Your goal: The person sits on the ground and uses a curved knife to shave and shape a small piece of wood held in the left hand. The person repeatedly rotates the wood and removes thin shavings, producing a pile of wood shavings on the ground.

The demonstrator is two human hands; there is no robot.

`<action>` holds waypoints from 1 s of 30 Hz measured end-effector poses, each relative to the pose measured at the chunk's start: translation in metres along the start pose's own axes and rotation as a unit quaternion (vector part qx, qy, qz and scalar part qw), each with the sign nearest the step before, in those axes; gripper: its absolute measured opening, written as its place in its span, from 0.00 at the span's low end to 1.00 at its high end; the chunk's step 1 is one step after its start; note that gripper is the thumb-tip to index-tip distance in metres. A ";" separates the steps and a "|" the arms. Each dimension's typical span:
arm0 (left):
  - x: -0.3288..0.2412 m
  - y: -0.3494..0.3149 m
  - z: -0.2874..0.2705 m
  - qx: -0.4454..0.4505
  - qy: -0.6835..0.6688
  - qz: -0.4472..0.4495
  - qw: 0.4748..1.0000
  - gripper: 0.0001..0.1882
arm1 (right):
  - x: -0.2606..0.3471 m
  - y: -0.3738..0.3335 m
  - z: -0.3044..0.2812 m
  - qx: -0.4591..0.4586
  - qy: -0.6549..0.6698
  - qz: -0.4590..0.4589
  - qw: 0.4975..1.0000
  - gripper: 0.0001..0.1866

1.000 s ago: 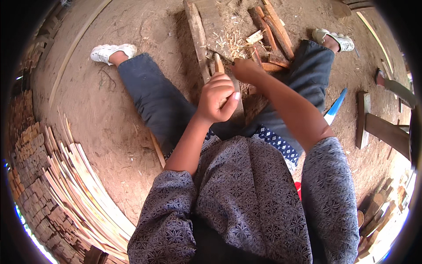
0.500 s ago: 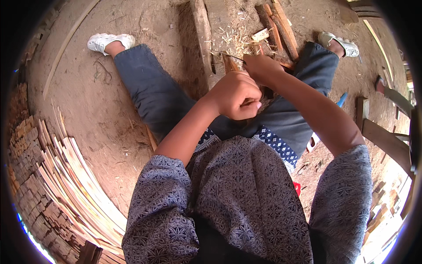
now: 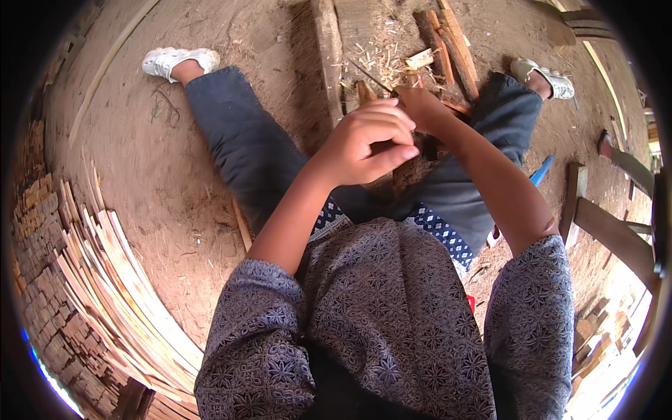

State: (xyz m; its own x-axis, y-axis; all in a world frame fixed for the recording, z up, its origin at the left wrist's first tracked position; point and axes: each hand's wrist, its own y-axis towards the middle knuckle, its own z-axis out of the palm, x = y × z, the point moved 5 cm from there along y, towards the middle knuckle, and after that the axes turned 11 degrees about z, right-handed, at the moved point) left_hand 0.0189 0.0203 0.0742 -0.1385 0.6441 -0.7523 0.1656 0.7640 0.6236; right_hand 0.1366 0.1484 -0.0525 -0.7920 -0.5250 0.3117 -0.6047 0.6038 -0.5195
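Observation:
My right hand (image 3: 418,108) is closed around the handle end of a knife (image 3: 372,75), whose thin dark blade points up and to the left. The handle is mostly hidden by the fingers. Nearer to me, my left hand (image 3: 365,143) is loosely curled, with a gap between thumb and fingers and nothing visible in it. Just beyond the left knuckles the tip of a wooden piece (image 3: 365,92) shows; the hand covers the rest. Pale wood shavings (image 3: 381,59) lie scattered past both hands, over a broad plank (image 3: 355,29).
Reddish wood strips (image 3: 455,52) lie beyond my right hand, and a long beam (image 3: 327,52) runs away from me. My legs are spread to either side. Long pale slats (image 3: 129,280) and stacked wood blocks (image 3: 52,301) line the left. A wooden frame (image 3: 609,224) stands right.
My left hand has loosened from a fist into a wider curl and shifted slightly left. The knife blade has tilted more steeply upward; my right hand moved slightly toward me.

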 end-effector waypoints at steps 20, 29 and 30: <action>-0.009 -0.010 0.024 -0.090 0.057 -0.014 0.994 0.19 | -0.008 0.009 0.045 0.019 -0.107 0.065 0.992 0.19; -0.006 -0.022 0.017 -0.036 0.045 -0.023 0.998 0.20 | 0.011 -0.016 0.005 -0.014 -0.140 -0.060 0.988 0.21; -0.006 -0.022 0.017 -0.025 0.054 -0.014 0.998 0.20 | 0.015 -0.026 0.003 -0.014 -0.163 -0.086 0.983 0.21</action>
State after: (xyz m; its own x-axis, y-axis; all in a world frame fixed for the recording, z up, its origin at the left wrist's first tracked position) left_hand 0.0331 -0.0009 0.0616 -0.2472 0.6206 -0.7441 0.1121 0.7811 0.6142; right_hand 0.1402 0.1230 -0.0365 -0.6118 -0.7822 0.1181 -0.7323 0.5036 -0.4584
